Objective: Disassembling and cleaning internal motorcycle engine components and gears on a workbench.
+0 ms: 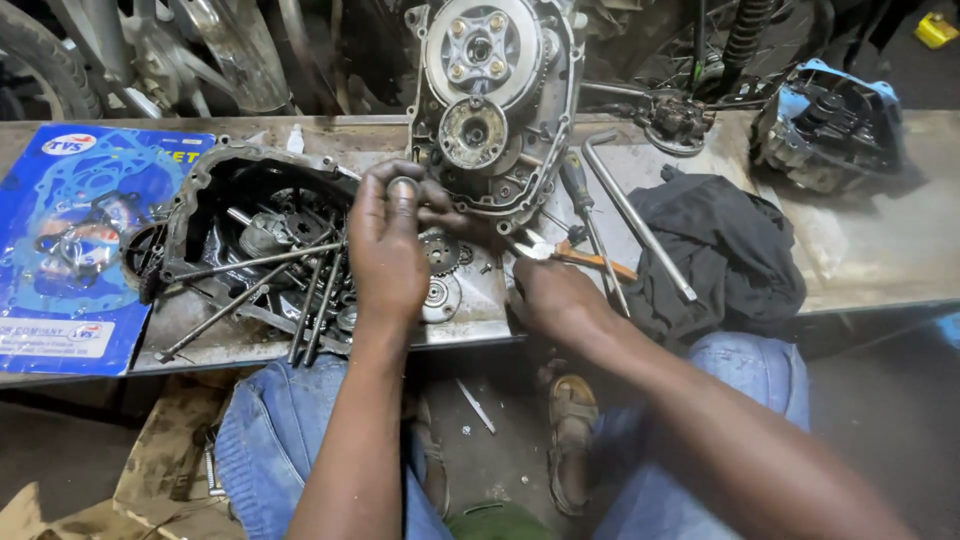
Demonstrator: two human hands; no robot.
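Note:
My left hand (pixel 385 255) pinches a small round metal part (pixel 402 186) between its fingertips, right at the lower left edge of an upright engine case with a clutch (pixel 495 100). From the right, my right hand (pixel 550 292) stretches its fingers under that case toward the same part; whether they grip anything is hidden. Small gears (pixel 440 272) lie on the bench below my left hand. Orange-handled pliers (pixel 575 256) rest just above my right hand.
An open crankcase half (pixel 250 215) with several long bolts (pixel 240 295) lies to the left, beside a blue gasket packet (pixel 70 250). A screwdriver (pixel 577 185), an L-shaped wrench (pixel 640 215), a black cloth (pixel 725 250) and another engine part (pixel 825 125) sit on the metal bench (pixel 880 250).

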